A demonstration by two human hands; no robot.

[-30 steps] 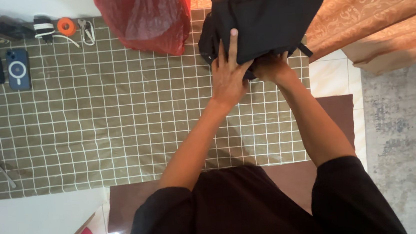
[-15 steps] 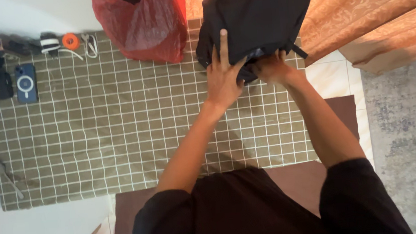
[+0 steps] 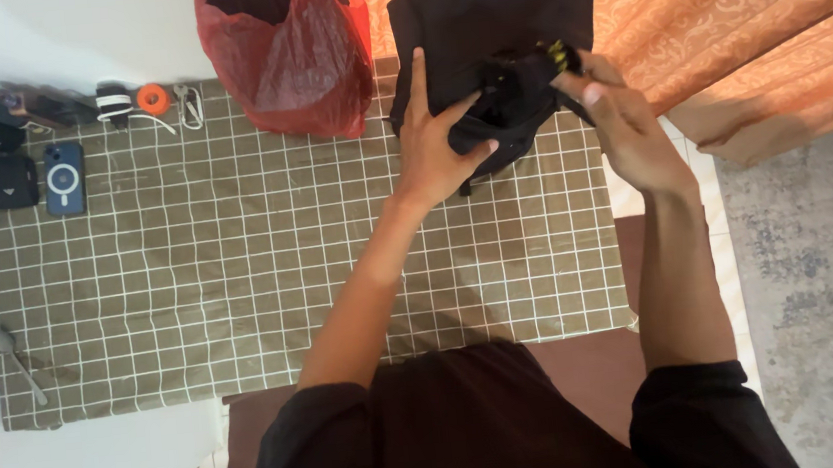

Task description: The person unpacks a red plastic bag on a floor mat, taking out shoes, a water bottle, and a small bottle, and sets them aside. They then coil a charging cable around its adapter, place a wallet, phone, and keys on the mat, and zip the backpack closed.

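Observation:
A black backpack (image 3: 498, 16) stands at the far right of an olive checked cloth (image 3: 239, 270). My left hand (image 3: 433, 137) presses flat against the bag's lower front, its thumb hooked over a fold of black fabric. My right hand (image 3: 617, 111) grips the bag's edge at the right, pinching a small part with yellow marks (image 3: 557, 51). Both forearms reach up from my dark shirt at the bottom.
A red plastic bag (image 3: 295, 54) stands left of the backpack. At the far left lie a blue phone (image 3: 63, 179), a black pouch (image 3: 0, 182), an orange roll (image 3: 152, 97), a white cable and a spoon (image 3: 7, 352). Orange curtain (image 3: 748, 4) hangs on the right.
My right hand has shifted right and pulled the bag's edge outward, showing the yellow-marked part. My left hand stays on the bag's front. The view has tilted slightly.

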